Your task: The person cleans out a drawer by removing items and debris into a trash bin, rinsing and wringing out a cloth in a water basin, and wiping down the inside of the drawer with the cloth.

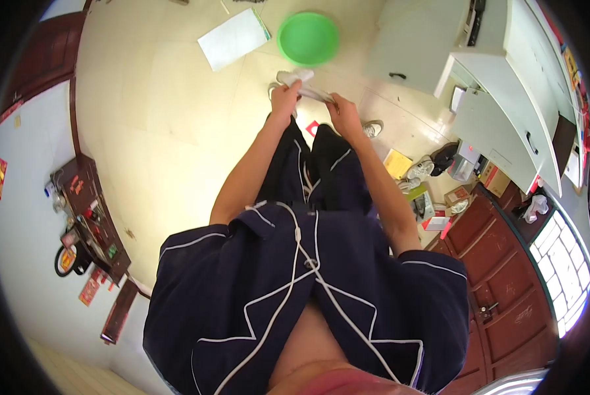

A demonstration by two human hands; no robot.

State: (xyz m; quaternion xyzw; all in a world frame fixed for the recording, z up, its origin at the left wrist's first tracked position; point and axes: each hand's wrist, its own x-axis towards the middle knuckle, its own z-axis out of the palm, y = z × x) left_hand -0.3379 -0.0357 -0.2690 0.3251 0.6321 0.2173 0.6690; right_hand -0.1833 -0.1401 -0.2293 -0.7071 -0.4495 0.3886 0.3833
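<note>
A pale, limp strip that looks like cloth (316,95) is stretched between my two hands, above my knees. My left hand (285,100) is closed around one end, and a bunched white part sticks out past its fingers. The other end is pinched in my right hand (343,112), slightly lower in the view. What exactly the item is, I cannot make out. Beyond the hands a green basin (308,39) stands on the floor. Under my arms are my dark trousers (334,164), and a light shoe (372,128) shows beside my right knee.
A white sheet or board (234,39) lies on the floor left of the basin. At right are a pale cabinet with open doors (499,125), shoes (420,170) and boxes (494,179), and a brown door (505,276). Along the left wall runs a dark, cluttered shelf (97,217).
</note>
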